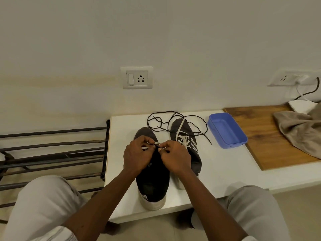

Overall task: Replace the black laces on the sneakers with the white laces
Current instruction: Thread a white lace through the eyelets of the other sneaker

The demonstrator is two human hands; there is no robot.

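White table [217,162], left sneaker [152,180] eyelets hidden under left hand [137,155] and right hand [175,157], both pinching white lace [145,147].

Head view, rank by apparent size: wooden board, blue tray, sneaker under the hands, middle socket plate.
1. Brown wooden board, partly out of frame.
2. Dark white-soled sneaker; nearer the camera, so its lead over the tray is unsure.
3. Blue rectangular plastic tray.
4. White wall socket plate.

Left sneaker [152,180], white lace [157,142] part-threaded; right sneaker [184,131] white-laced; black laces [163,113] loose behind toes.
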